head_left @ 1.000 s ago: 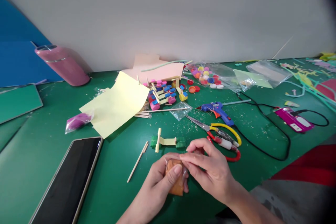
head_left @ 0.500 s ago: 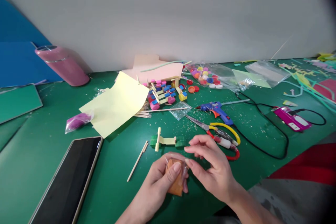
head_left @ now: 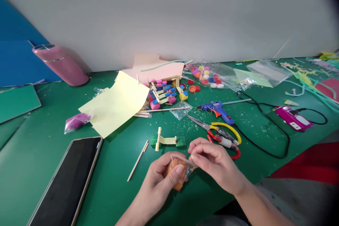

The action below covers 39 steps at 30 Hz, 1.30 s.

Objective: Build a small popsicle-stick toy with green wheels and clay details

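Observation:
My left hand [head_left: 161, 180] is closed around a small clear plastic bag with an orange block [head_left: 177, 169] inside, its thumb lying across the front. At the bag's upper right edge, my right hand [head_left: 214, 162] pinches the plastic between thumb and fingertips. Just beyond the hands sits a small model [head_left: 168, 141] of pale yellow strips with green wheel-like ends. Left of it lie thin wooden sticks [head_left: 137, 162] on the green table. What the orange block is made of cannot be made out for certain.
Scissors [head_left: 212, 127] with taped handles and a blue glue gun [head_left: 217, 109] lie to the right, its cord trailing toward a magenta power strip [head_left: 293, 118]. A phone [head_left: 66, 180] lies at left, near yellow paper [head_left: 116, 102]. Behind are coloured caps [head_left: 203, 74] and a pink bottle [head_left: 62, 65].
My right thumb and fingers have come together on the bag's edge, pulling it to the right. The orange block has tilted and sits slightly higher in my left hand.

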Tool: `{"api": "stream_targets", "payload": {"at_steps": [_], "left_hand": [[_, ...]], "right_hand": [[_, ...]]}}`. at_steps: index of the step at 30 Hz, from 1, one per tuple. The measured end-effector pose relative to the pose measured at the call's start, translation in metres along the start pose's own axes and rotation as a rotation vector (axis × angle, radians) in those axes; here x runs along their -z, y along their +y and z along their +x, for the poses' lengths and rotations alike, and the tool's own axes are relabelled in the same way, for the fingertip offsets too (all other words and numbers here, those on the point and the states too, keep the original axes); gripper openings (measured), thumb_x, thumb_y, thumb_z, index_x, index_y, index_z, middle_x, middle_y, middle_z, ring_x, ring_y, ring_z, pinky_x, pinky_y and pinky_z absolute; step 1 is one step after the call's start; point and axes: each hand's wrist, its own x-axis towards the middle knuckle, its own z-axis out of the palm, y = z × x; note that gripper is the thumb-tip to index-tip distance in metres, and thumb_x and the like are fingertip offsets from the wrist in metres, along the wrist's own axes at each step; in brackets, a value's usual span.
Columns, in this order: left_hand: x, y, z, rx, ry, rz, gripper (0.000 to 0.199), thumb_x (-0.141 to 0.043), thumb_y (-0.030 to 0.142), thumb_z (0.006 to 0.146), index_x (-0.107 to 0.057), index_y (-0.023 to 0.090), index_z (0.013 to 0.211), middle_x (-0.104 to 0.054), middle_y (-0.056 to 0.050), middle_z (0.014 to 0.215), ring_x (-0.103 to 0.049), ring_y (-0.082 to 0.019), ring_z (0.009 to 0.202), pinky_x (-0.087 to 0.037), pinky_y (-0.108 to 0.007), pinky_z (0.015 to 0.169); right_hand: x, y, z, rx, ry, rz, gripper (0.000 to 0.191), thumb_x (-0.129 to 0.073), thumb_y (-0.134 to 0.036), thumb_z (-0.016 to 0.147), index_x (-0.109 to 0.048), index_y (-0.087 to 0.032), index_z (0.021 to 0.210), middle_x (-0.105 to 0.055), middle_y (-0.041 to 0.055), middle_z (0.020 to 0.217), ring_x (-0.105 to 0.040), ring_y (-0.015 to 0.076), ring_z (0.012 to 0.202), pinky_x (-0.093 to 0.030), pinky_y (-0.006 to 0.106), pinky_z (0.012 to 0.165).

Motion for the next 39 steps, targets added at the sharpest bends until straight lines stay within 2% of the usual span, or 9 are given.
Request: {"api": "stream_targets", "payload": {"at_steps": [7, 15, 22, 28, 39], "left_hand": [[0.002, -0.005, 0.001, -0.027, 0.039, 0.109, 0.023, -0.054, 0.038, 0.081, -0.061, 0.019, 0.094, -0.061, -0.003, 0.078, -0.056, -0.015, 0.068, -0.044, -0.024, 0.060], [0.000, -0.002, 0.002, -0.022, 0.058, 0.184, 0.021, -0.053, 0.036, 0.082, -0.061, 0.019, 0.092, -0.060, -0.002, 0.078, -0.054, -0.013, 0.068, -0.043, -0.023, 0.061], [0.000, -0.002, 0.001, -0.056, 0.051, 0.196, 0.017, -0.053, 0.033, 0.083, -0.061, 0.019, 0.090, -0.059, 0.000, 0.078, -0.051, -0.011, 0.066, -0.041, -0.020, 0.059], [-0.001, -0.001, 0.003, -0.059, 0.052, 0.220, 0.017, -0.053, 0.033, 0.083, -0.060, 0.018, 0.087, -0.058, -0.001, 0.076, -0.049, -0.010, 0.065, -0.039, -0.019, 0.057], [-0.003, 0.002, 0.003, -0.005, -0.013, 0.214, 0.022, -0.050, 0.036, 0.084, -0.058, 0.015, 0.081, -0.054, -0.001, 0.069, -0.047, -0.011, 0.060, -0.038, -0.022, 0.054]], "right_hand": [[0.004, -0.009, -0.001, -0.024, -0.064, -0.142, 0.009, -0.056, -0.018, 0.081, -0.062, -0.017, 0.075, -0.054, 0.0029, 0.087, -0.050, 0.0091, 0.065, -0.044, 0.022, 0.058], [0.007, -0.018, 0.002, 0.026, -0.108, -0.316, 0.009, -0.057, -0.012, 0.078, -0.065, -0.017, 0.076, -0.056, 0.0029, 0.088, -0.054, 0.0107, 0.073, -0.044, 0.021, 0.067], [0.007, -0.018, 0.002, 0.025, -0.132, -0.364, 0.008, -0.057, -0.014, 0.078, -0.064, -0.018, 0.077, -0.056, 0.0014, 0.089, -0.055, 0.0106, 0.077, -0.044, 0.021, 0.069], [0.006, -0.018, 0.003, 0.040, -0.141, -0.417, 0.010, -0.056, -0.011, 0.078, -0.062, -0.019, 0.075, -0.055, 0.0001, 0.089, -0.056, 0.0094, 0.075, -0.044, 0.020, 0.068], [0.006, -0.018, 0.004, 0.035, -0.166, -0.456, 0.014, -0.051, -0.009, 0.078, -0.057, -0.018, 0.070, -0.056, -0.0009, 0.086, -0.055, 0.0084, 0.070, -0.043, 0.018, 0.063]]}}
